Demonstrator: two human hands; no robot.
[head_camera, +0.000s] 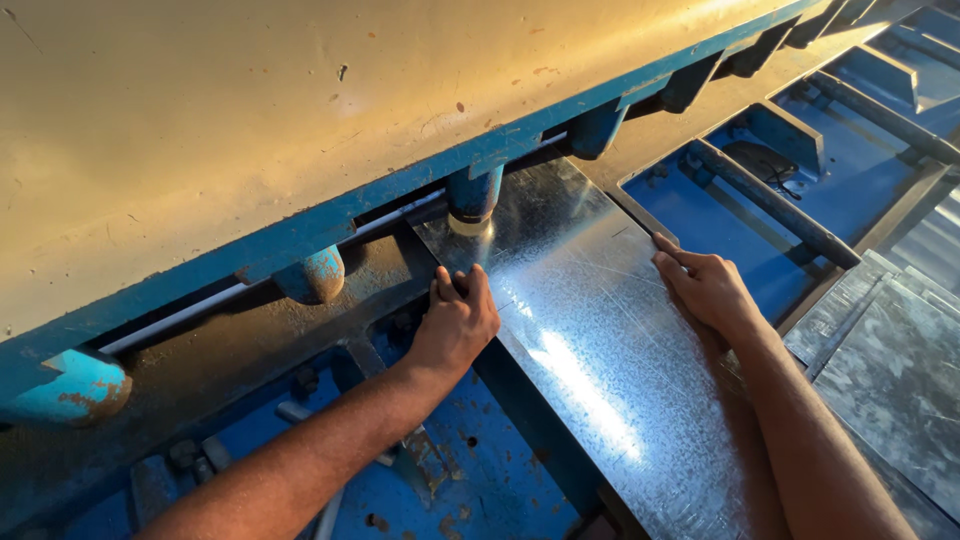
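Fingers of left hand and right hand, both pressed flat on galvanised sheet without gripping, risk pinching under blue hold-down clamps.

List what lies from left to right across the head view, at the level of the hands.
Blue machine bed → left hand on the sheet's left edge → shiny galvanized metal sheet → right hand on its right edge → stacked metal sheets.

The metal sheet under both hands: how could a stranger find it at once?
Start at the long cream and blue machine. The metal sheet slides under its blue edge, between the left hand and right hand. It alone shines brightly; the stacked sheets look duller.
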